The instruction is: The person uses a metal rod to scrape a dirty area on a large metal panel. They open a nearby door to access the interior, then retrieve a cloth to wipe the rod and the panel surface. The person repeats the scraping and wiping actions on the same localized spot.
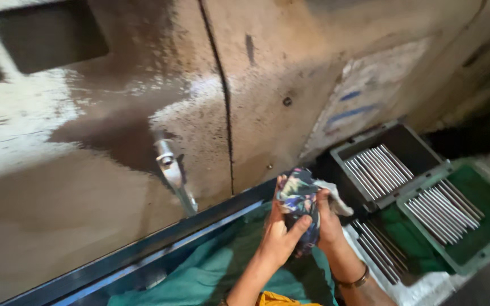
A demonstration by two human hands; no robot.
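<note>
Both my hands hold a crumpled dark patterned cloth (299,199) in front of me, low and right of centre. My left hand (281,237) wraps it from below with the thumb across the front. My right hand (329,225) presses it from the right side; a metal bangle (356,280) sits on that wrist. A pale part of the cloth sticks out to the right. What lies inside the cloth, if anything, is hidden.
A big grimy beige machine door (114,170) with a metal handle (172,170) fills the left. To the right stand a grey tray (409,144) and a green tray (483,226), each holding several thin metal rods. More rods (376,249) lie below them. Teal fabric (211,272) covers the near surface.
</note>
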